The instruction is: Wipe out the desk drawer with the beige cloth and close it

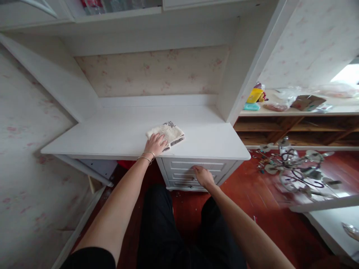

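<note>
A folded cream cloth with a dark pattern and a dark edge lies on the white desktop, near its front edge. My left hand rests on the cloth's left part, palm down with the fingers stretched out. Below the desktop is a white drawer unit with several drawers, all closed. At the top drawer my right hand is closed, its fingers pinched where the drawer's knob sits. That knob is hidden by the fingers; a lower knob shows beneath.
White uprights and an upper cabinet frame the desk. At right, a low shelf bears bags and an open cardboard box. A chandelier lies on the red floor. A white piece of furniture stands at lower right.
</note>
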Demonstrator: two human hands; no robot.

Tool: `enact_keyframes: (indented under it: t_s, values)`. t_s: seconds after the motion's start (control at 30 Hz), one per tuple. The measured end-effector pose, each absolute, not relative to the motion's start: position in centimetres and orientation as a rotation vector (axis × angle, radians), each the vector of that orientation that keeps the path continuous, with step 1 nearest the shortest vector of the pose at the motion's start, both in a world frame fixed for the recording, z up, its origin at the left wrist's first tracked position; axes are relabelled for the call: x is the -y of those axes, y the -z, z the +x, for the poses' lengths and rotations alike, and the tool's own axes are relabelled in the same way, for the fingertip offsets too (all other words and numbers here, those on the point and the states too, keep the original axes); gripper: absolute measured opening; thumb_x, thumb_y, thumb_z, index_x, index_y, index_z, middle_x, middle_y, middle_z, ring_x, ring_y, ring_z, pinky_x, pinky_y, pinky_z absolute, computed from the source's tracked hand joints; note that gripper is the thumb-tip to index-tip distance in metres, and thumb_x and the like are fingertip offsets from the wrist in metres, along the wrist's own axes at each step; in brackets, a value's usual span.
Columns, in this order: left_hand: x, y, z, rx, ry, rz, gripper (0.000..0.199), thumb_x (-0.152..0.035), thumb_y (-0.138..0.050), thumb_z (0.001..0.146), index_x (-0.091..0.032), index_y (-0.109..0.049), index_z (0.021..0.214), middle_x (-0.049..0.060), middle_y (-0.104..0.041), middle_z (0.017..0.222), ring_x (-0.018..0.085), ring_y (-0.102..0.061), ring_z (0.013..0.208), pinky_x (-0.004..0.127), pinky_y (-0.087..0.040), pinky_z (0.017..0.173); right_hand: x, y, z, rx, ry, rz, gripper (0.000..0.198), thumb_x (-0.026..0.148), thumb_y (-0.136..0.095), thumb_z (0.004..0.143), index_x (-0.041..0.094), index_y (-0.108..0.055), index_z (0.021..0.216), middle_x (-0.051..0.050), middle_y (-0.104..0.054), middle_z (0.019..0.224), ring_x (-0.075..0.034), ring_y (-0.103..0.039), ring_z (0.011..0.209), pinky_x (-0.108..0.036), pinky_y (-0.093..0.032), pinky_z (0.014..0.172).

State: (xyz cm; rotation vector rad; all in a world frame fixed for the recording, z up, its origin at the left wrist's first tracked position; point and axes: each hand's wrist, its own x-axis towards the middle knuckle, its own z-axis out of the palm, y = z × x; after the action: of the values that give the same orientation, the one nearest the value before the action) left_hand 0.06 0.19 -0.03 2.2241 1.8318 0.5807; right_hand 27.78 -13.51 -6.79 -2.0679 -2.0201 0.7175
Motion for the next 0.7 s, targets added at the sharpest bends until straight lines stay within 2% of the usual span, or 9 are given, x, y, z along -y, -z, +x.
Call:
enact_keyframes:
  t_s: [0.13,0.23,0.33,0.43,0.53,0.63,0.7]
  values:
    - [-0.1,-0.1,0.3,-1.836,-0.598,2.2,0.061,-0.06,-0.041,0.09,-0.027,-0.049,0.141,0.008,-0.034,0.157,0.032,-0.018,0.148,0.052,-0.015,0.119,16.5,6.3,27.7,2.016,-0.732,-2.058,0.04,0.037,-0.031,0.102,0.029,-0.071,0.106,-0.004,-0.071,0.115,-0.025,-0.066,0.104,-0.033,-0.046,0.085]
    - [0.3,-0.3,0.4,-1.848,-0.596,2.181,0.058,-0.059,-0.042,0.091,-0.029,-0.05,0.139,0.007,-0.034,0.157,0.032,-0.018,0.149,0.055,-0.016,0.119,20.7,6.1,27.7,2.031,-0.752,-2.018,0.038,0.035,-0.033,0.102,0.03,-0.07,0.107,-0.001,-0.071,0.116,-0.023,-0.067,0.104,-0.03,-0.046,0.086]
    - [0.6,-0.7,0.5,-1.834,-0.708,2.167,0.054,-0.055,-0.046,0.09,-0.027,-0.053,0.136,0.008,-0.034,0.157,0.031,-0.019,0.148,0.054,-0.019,0.119,25.3,6.1,27.8,2.058,-0.822,-1.937,0.039,0.034,-0.032,0.101,0.029,-0.069,0.109,-0.003,-0.071,0.116,-0.024,-0.067,0.105,-0.031,-0.048,0.087]
    - [2.1,-1.6,0.2,-1.837,-1.105,2.032,0.045,-0.045,-0.046,0.092,-0.02,-0.057,0.128,0.012,-0.04,0.151,0.026,-0.029,0.144,0.045,-0.025,0.119,29.5,6.0,28.1,2.075,-0.953,-1.883,0.04,0.035,-0.033,0.099,0.029,-0.064,0.124,-0.004,-0.065,0.129,-0.026,-0.065,0.112,-0.035,-0.048,0.093]
    - [7.0,-3.0,0.4,-1.755,-1.4,1.991,0.033,-0.039,-0.044,0.093,-0.018,-0.064,0.109,0.014,-0.057,0.129,0.024,-0.048,0.13,0.04,-0.035,0.115,32.6,5.3,28.3,2.105,-1.087,-1.872,0.048,0.037,-0.037,0.097,0.027,-0.054,0.141,-0.005,-0.051,0.146,-0.027,-0.058,0.122,-0.038,-0.045,0.103]
    - [15.5,-3.5,1.4,-1.503,-1.138,2.2,0.025,-0.038,-0.043,0.095,-0.026,-0.065,0.102,0.006,-0.068,0.107,0.02,-0.062,0.106,0.037,-0.048,0.101,34.8,4.7,28.2,2.114,-1.175,-1.889,0.052,0.038,-0.037,0.095,0.025,-0.053,0.142,-0.006,-0.05,0.146,-0.029,-0.057,0.124,-0.041,-0.044,0.105]
    - [21.8,-2.9,2.4,-1.396,-0.859,2.298,0.024,-0.036,-0.043,0.096,-0.03,-0.065,0.102,0.004,-0.069,0.104,0.02,-0.064,0.1,0.038,-0.052,0.094,35.7,4.7,28.2,2.129,-1.222,-1.889,0.053,0.038,-0.037,0.094,0.023,-0.054,0.142,-0.008,-0.052,0.144,-0.031,-0.058,0.123,-0.043,-0.044,0.105]
